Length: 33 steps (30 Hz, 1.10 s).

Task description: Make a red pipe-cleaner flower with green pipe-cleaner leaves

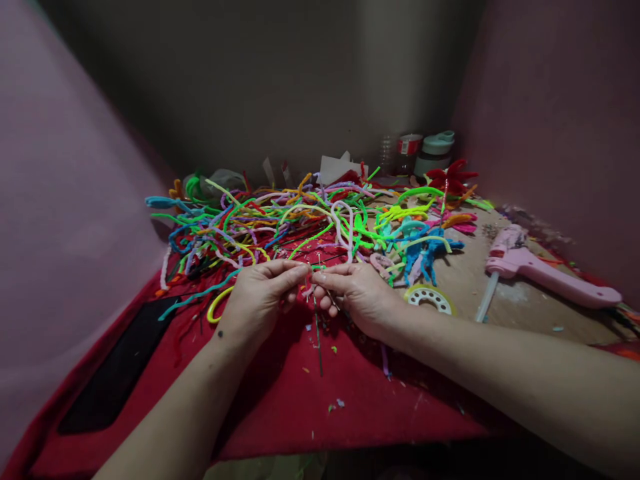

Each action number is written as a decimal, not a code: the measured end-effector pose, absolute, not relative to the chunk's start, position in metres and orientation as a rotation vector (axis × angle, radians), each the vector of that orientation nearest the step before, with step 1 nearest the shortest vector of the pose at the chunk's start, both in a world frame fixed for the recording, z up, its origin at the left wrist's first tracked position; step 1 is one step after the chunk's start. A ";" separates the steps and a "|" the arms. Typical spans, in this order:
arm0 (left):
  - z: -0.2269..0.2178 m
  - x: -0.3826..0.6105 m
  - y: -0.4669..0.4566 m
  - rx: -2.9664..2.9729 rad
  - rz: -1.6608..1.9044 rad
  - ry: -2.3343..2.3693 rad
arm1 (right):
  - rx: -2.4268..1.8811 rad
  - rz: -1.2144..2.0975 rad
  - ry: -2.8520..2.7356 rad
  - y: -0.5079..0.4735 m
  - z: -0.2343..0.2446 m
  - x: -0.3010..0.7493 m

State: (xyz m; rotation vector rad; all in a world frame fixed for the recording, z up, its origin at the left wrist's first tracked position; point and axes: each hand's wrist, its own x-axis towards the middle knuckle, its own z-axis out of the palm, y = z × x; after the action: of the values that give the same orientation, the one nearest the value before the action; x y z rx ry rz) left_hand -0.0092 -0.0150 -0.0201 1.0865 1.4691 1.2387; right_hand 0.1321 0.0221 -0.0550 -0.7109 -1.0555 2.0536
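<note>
My left hand and my right hand meet fingertip to fingertip over a red cloth. Both pinch a thin dark wire stem that hangs down between them; a small green bit shows at the pinch. Just beyond the hands lies a big tangled heap of pipe cleaners in green, yellow, blue, pink and orange. A yellow loop rests left of my left hand.
A pink glue gun lies on the bare wooden top at the right. A round tape dispenser sits beside my right wrist. Jars and a red pipe-cleaner flower stand at the back. A black patch lies left.
</note>
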 end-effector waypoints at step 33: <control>-0.022 -0.012 -0.013 1.056 1.077 1.378 | -0.858 1.953 -1.301 0.016 -0.051 0.134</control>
State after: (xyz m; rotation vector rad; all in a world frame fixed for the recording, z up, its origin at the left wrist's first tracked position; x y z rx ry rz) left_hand -0.0120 -0.0127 -0.0224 1.0557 1.3776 1.0768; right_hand 0.1344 0.0160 -0.0506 -0.8577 -1.3008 1.9531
